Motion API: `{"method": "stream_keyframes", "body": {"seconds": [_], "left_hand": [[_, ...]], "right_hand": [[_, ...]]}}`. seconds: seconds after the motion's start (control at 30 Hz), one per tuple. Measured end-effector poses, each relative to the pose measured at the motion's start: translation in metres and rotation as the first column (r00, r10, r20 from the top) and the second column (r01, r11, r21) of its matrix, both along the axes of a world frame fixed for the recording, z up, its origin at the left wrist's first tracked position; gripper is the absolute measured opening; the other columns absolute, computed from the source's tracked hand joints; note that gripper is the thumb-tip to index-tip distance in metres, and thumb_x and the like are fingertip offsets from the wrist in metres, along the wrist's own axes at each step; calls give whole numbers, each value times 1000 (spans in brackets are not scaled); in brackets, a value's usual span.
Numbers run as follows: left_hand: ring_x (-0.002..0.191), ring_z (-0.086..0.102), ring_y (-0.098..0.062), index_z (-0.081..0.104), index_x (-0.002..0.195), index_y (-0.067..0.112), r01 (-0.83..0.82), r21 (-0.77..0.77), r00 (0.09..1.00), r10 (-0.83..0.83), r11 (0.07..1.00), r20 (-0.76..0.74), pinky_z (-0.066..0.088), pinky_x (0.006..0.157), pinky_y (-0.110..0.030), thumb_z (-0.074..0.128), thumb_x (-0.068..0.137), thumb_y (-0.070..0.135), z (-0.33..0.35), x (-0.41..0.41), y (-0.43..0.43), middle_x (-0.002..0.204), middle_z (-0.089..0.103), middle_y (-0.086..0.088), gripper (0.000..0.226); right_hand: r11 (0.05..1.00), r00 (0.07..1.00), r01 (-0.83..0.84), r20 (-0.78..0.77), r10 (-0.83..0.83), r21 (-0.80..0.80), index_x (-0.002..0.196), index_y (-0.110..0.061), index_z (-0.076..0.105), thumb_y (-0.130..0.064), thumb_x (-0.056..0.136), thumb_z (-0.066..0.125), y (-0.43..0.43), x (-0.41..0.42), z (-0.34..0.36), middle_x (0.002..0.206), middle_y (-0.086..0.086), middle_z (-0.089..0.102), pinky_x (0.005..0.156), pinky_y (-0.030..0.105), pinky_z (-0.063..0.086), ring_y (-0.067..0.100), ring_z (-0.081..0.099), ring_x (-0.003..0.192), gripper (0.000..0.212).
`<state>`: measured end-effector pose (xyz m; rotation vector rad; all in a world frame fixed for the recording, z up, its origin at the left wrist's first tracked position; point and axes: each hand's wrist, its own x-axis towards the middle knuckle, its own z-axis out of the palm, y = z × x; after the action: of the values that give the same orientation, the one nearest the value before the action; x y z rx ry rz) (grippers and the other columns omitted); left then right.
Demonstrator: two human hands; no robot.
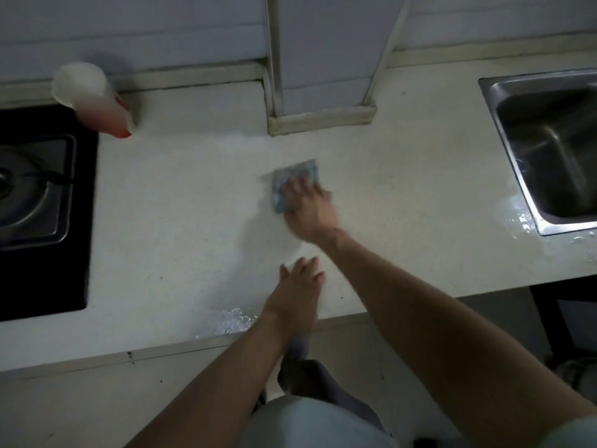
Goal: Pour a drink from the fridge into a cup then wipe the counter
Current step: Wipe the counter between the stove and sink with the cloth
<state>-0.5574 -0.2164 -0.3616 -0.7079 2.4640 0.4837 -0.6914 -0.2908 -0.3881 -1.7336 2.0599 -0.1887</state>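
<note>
Both forearms reach out from bottom of view over counter (177, 221). L hand (298, 286) lies flat near front edge, fingers straight, holding nothing. R hand (311, 206), a bit blurred, presses down w/ spread fingers on blue-grey cloth (290, 179) mid-counter, not curled round it. Wet patch (231, 321) sits just left of L wrist, another by sink (549, 150) at right. Far left at back, cup (93, 98) w/ pink-red drink stands by hob (38, 189).

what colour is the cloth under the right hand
Grey-blue cloth, pressed flat by the right hand; head view, the only one.
</note>
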Motion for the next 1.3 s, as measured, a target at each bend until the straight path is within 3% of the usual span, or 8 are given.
{"method": "stream_keyframes", "body": {"seconds": [0.13, 0.27, 0.5, 0.8, 0.97, 1.07, 1.17, 1.3], "left_hand": [[140, 25, -36, 33, 143, 0, 14, -48, 1000, -13, 999, 25, 18, 116, -53, 47, 91, 19, 7, -3, 3, 151, 30, -21, 57], [147, 8, -29, 26, 150, 10, -67, 69, 997, 70, 995, -45, 14, 118, -54, 45, 91, 13, 4, 0, 0, 160, 14, -11, 62], [147, 9, -29, 32, 148, 11, -117, 34, 985, 120, 993, -126, 16, 117, -57, 51, 87, 4, -1, 1, 7, 161, 11, -10, 64], [146, 12, -31, 34, 146, 9, -117, -33, 984, 111, 993, -139, 17, 114, -61, 50, 86, 14, -16, 2, 13, 161, 13, -12, 63], [148, 7, -29, 32, 147, 8, -193, -32, 951, 179, 981, -251, 11, 118, -57, 50, 86, 10, -16, 12, 26, 161, 13, -11, 63], [142, 26, -27, 43, 140, 4, -276, -3, 891, 255, 961, -376, 16, 120, -48, 54, 85, 10, -17, 32, 40, 152, 33, -13, 56], [119, 54, -31, 59, 121, 1, -386, -37, 810, 319, 922, -491, 34, 112, -41, 59, 74, 7, -20, 68, 54, 129, 57, -16, 48], [106, 59, -32, 63, 113, -1, -577, -157, 759, 455, 801, -467, 45, 101, -41, 63, 69, 4, -24, 131, 45, 115, 63, -16, 44]], "right_hand": [[913, 913, -408, 8, 408, -12, 144, -17, 46, -31, 94, 36, 15, 38, -17, 155, 5, 36, 121, 48, 13, 28, 18, 149, 53], [898, 898, -439, -35, 438, -26, 144, -24, 47, -35, 95, 22, 8, 9, -22, 156, -2, 36, 121, 42, 16, 19, 19, 149, 56], [982, 977, 178, -105, -184, -68, 146, -23, 41, -47, 98, 22, 49, -132, -29, 157, 4, 34, 117, 50, 26, 26, 23, 147, 57], [645, 618, 757, -206, -759, -108, 147, -10, 38, -33, 87, 27, 168, -158, -26, 155, 13, 34, 115, 51, 27, 33, 26, 144, 65], [724, 704, 685, -185, -686, -80, 149, -10, 35, -34, 87, 27, 149, -103, -27, 158, 11, 29, 119, 46, 19, 32, 18, 148, 67], [812, 802, 583, -139, -581, -27, 152, -15, 30, -34, 97, 33, 104, -88, -23, 161, 8, 21, 120, 47, 15, 31, 11, 149, 58], [915, 911, 404, -82, -403, -10, 153, -20, 27, -35, 102, 36, 62, -53, -19, 162, 6, 17, 120, 49, 14, 31, 10, 150, 54], [999, 995, 35, -92, -35, -6, 151, -22, 32, -42, 99, 32, 40, 27, -19, 161, 5, 23, 118, 49, 21, 30, 15, 148, 55]]}}
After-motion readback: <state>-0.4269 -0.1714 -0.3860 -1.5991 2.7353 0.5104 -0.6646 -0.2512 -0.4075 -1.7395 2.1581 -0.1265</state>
